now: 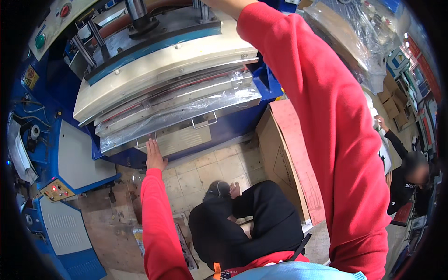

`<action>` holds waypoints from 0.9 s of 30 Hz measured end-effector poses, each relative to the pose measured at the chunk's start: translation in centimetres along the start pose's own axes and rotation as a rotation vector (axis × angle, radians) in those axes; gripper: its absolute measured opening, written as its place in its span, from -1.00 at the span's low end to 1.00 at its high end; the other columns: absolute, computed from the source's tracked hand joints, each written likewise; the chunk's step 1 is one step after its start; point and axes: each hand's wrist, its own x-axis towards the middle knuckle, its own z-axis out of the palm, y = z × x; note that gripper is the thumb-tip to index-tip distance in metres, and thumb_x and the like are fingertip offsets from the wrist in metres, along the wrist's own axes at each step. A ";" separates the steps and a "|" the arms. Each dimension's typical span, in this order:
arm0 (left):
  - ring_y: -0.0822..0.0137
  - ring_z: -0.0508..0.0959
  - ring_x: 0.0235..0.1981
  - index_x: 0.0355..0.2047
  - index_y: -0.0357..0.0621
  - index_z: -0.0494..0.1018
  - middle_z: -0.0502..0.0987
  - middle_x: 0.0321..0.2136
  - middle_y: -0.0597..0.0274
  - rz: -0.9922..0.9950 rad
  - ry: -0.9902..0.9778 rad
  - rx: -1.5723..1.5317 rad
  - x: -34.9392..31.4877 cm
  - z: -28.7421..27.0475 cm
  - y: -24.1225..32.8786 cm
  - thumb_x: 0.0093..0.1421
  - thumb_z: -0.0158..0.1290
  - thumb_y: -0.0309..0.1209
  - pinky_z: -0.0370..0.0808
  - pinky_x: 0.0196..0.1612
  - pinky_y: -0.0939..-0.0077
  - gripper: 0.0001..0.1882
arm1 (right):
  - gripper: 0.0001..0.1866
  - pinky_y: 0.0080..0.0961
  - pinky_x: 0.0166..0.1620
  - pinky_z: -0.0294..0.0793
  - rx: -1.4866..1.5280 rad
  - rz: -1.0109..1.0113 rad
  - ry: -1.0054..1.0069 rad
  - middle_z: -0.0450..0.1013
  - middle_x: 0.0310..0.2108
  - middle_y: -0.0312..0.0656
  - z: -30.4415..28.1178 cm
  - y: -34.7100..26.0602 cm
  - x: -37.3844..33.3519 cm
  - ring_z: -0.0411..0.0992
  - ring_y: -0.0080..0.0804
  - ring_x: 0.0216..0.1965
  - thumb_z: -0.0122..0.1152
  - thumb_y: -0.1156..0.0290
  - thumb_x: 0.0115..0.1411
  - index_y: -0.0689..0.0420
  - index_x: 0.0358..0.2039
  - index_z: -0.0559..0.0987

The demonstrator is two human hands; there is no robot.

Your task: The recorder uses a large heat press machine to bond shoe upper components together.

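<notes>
My left hand (155,156) reaches up to the front edge of a metal tray (182,115) in a large press. Its fingers are stretched out and rest at or just beside the left wire handle (141,142). A second wire handle (204,122) sticks out farther right. Clear plastic film (224,99) covers the tray, under the thick pale upper plate (163,67) of the press. My right arm is raised across the view to the top edge. Only the wrist part of my right hand (228,4) shows; its fingers are out of the picture.
At left stand blue machine cabinets with a small control panel (57,189). A cardboard box (280,151) with a red sheet (298,163) stands right of my legs. Plastic-wrapped goods (345,37) lie at upper right. Another person (406,182) works at far right.
</notes>
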 end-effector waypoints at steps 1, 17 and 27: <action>-0.08 -0.20 0.32 0.24 -0.42 -0.13 -0.16 0.27 -0.18 0.009 0.012 0.035 -0.3 0.0 0.1 -0.13 0.21 -0.23 0.02 0.29 0.30 0.04 | -0.69 -0.28 0.20 0.14 0.011 0.009 -0.005 0.13 0.06 0.38 -0.1 -0.3 0.0 0.12 0.16 0.14 0.14 0.41 -0.09 0.39 -0.36 0.52; -0.18 -0.27 0.31 0.23 -0.50 -0.19 -0.22 0.27 -0.28 -0.008 -0.025 0.094 -0.6 -0.7 0.5 -0.08 0.20 -0.09 -0.16 0.32 0.28 0.10 | -0.64 -0.32 0.20 0.19 0.107 0.056 -0.247 0.06 0.09 0.52 -2.3 -0.4 0.9 0.11 0.24 0.16 0.11 0.34 -0.11 0.43 -0.41 0.57; -0.13 -0.26 0.31 0.21 -0.53 -0.15 -0.15 0.26 -0.26 0.092 0.037 0.113 0.7 2.3 -1.3 -0.07 0.19 -0.11 -0.30 0.35 0.21 0.06 | -0.60 -0.28 0.19 0.18 -0.255 0.292 -0.687 0.04 0.10 0.54 -4.0 -4.2 3.4 0.10 0.27 0.16 0.19 0.30 -0.14 0.40 -0.38 0.59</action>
